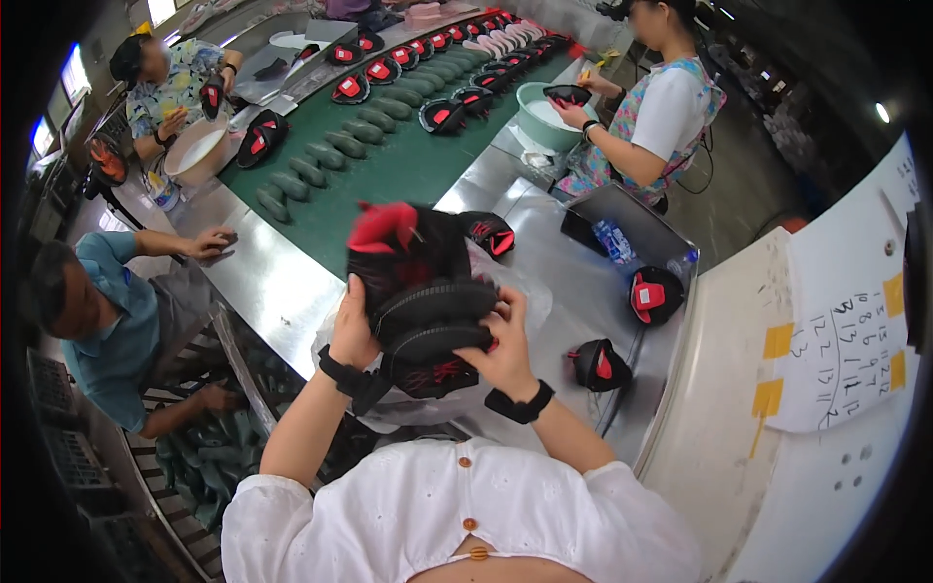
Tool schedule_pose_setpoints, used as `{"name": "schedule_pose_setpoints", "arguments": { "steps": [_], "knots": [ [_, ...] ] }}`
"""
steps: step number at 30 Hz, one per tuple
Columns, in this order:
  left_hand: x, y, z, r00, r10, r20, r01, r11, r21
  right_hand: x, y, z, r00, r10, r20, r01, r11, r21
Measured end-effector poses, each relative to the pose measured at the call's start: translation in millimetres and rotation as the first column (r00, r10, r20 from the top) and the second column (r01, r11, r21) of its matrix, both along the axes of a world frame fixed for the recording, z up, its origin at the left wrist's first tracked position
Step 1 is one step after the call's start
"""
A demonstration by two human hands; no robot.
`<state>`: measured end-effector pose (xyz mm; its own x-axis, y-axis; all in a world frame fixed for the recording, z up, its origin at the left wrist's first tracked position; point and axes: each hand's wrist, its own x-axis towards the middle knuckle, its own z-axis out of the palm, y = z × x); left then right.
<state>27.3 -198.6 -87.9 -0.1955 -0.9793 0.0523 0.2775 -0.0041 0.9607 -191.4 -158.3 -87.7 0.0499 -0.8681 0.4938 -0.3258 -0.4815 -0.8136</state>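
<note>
In front of my chest I hold up a pair of black shoe uppers (432,309) with red linings; their rounded, ridged edges lie side by side. The far part of the pair, with a red tongue, is smeared by motion. My left hand (356,328) grips the left side, fingers mostly hidden behind it. My right hand (505,342) is closed on the right side, thumb and fingers at the ridged edges. Crumpled clear plastic (530,291) lies on the metal table beneath. Just beyond my right hand sits another black-and-red upper (487,235).
A green conveyor belt (408,155) carries rows of grey-green shoe lasts (342,144) and black-and-red uppers. Two loose uppers (601,365) (656,294) and a bottle (614,241) are on my right. Co-workers stand at two basins (546,117) (199,154); another person (117,321) sits left.
</note>
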Motion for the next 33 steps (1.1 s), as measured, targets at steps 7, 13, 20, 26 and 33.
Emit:
{"name": "schedule_pose_setpoints", "arguments": {
  "steps": [7, 13, 20, 26, 33],
  "knots": [
    [-4.3, 3.2, -8.4, 0.791, 0.016, -0.611, 0.029, 0.998, 0.064, -20.8, 26.3, -10.8, 0.988, 0.11, 0.109, -0.096, 0.988, -0.124],
    [-32.4, 15.8, -34.1, 0.667, -0.093, -0.739, 0.302, 0.941, 0.154, -45.5, 4.9, -6.3, 0.011, -0.188, 0.982, -0.723, 0.677, 0.138],
    [-22.6, -16.6, -65.6, 0.826, -0.4, -0.397, 0.486, 0.862, 0.144, -26.6, -22.2, -3.8, 0.195, 0.002, 0.981, -0.652, 0.747, 0.128],
    [-19.0, -58.3, 27.7, 0.895, -0.39, -0.219, 0.435, 0.871, 0.229, -59.4, -37.3, -20.1, 0.336, 0.05, 0.941, -0.68, 0.704, 0.205],
    [-7.7, -90.1, 6.6, 0.86, -0.028, -0.51, 0.124, 0.98, 0.157, -78.7, -15.8, -17.2, 0.224, -0.28, 0.933, -0.289, 0.895, 0.339]
  ]
}}
